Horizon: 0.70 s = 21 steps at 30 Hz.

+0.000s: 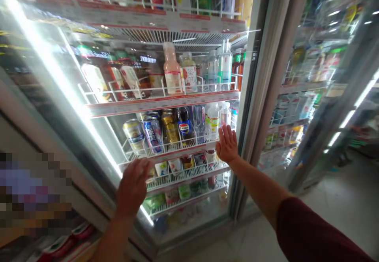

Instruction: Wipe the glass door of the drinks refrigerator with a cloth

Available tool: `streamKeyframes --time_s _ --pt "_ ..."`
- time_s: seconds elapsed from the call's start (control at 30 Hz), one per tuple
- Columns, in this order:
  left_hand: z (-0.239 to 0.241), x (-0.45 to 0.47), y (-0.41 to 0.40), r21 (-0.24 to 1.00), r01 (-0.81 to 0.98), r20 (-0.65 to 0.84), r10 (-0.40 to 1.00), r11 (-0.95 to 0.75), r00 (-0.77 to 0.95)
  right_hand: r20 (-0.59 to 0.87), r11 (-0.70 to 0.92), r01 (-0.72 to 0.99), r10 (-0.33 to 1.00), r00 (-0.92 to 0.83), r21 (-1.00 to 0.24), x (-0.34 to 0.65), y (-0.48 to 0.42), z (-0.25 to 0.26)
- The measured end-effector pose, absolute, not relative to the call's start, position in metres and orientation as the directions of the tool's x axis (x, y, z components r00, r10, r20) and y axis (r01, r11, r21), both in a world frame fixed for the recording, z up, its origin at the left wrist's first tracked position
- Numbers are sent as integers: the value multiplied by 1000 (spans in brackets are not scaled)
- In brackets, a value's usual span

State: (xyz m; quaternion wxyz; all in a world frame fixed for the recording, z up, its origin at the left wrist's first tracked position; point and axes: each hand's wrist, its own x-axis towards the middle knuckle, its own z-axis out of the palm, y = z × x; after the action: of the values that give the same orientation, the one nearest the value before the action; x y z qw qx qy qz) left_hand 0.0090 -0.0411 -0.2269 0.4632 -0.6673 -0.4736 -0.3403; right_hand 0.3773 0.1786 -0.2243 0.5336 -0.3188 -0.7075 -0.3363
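One upright pale bottle [212, 119] stood far and slightly left of our right hand [227, 145], the nearer, fingers extended; our left hand [132, 187] curled loosely (blurred; hold unclear).

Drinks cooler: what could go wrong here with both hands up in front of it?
The right hand appears in front of the bottles; if nothing shields them, it might knock one over. The left hand, blurred, appears near the bright light strip and might bump it.
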Motion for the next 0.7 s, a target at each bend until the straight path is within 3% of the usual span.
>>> streamKeyframes --time_s 0.13,0.37,0.57,0.7 --pt "-202 -22 -50 -159 987 969 194 10 154 973 546 825 73 -218 144 377 179 -225" --pt "-275 3 -56 -90 996 960 266 -4 88 967 569 812 104 -231 132 379 180 -226" --pt "-202 -4 -41 -60 998 987 147 -5 60 974 570 811 78 -214 132 378 179 -225" --pt "-221 32 -32 -103 994 977 185 -19 105 976 582 801 61 -211 137 377 176 -223"
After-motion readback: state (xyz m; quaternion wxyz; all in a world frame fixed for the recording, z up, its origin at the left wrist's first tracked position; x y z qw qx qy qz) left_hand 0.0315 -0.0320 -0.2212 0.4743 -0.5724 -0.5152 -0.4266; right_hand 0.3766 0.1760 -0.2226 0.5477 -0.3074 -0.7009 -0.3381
